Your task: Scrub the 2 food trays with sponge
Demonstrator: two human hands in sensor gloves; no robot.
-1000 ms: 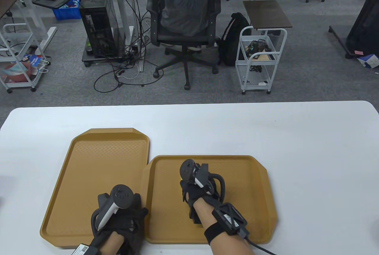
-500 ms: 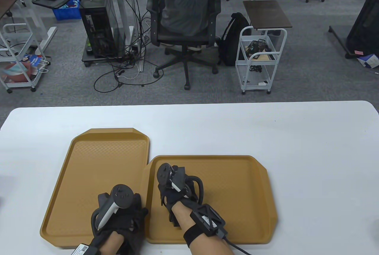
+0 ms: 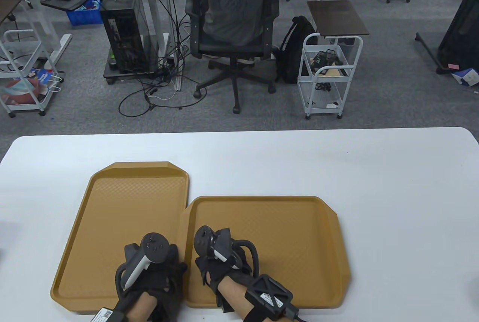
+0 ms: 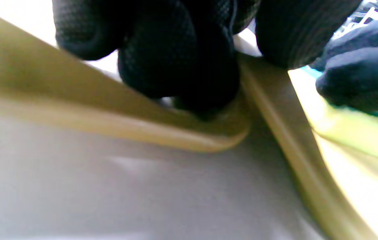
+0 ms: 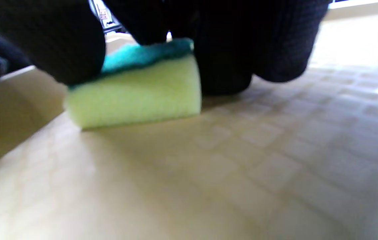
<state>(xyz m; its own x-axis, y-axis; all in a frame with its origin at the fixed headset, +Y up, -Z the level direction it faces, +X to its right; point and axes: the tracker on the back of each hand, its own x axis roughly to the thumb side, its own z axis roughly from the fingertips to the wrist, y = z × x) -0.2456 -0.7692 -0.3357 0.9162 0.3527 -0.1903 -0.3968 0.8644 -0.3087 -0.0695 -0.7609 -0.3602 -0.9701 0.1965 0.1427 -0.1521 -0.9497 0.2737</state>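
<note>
Two tan food trays lie side by side on the white table, the left tray (image 3: 123, 202) and the right tray (image 3: 295, 232). My right hand (image 3: 219, 266) grips a yellow sponge with a green top (image 5: 135, 90) and holds it flat on the right tray's floor (image 5: 242, 160), near its front left corner. In the table view the hand hides the sponge. My left hand (image 3: 157, 273) lies where the two trays meet, its fingertips (image 4: 179, 66) pressing down on the left tray's rim (image 4: 125, 130). The left wrist view also catches the sponge (image 4: 352, 130) under my right fingers (image 4: 359, 80).
The white table (image 3: 393, 187) stretches to the right and behind the trays. Beyond its far edge are an office chair (image 3: 234, 26), a white rolling cart (image 3: 329, 75) and a backpack (image 3: 295, 49) on grey carpet.
My right hand has slid the sponge left across the right tray and then back toward its near edge. My left hand has stayed put.
</note>
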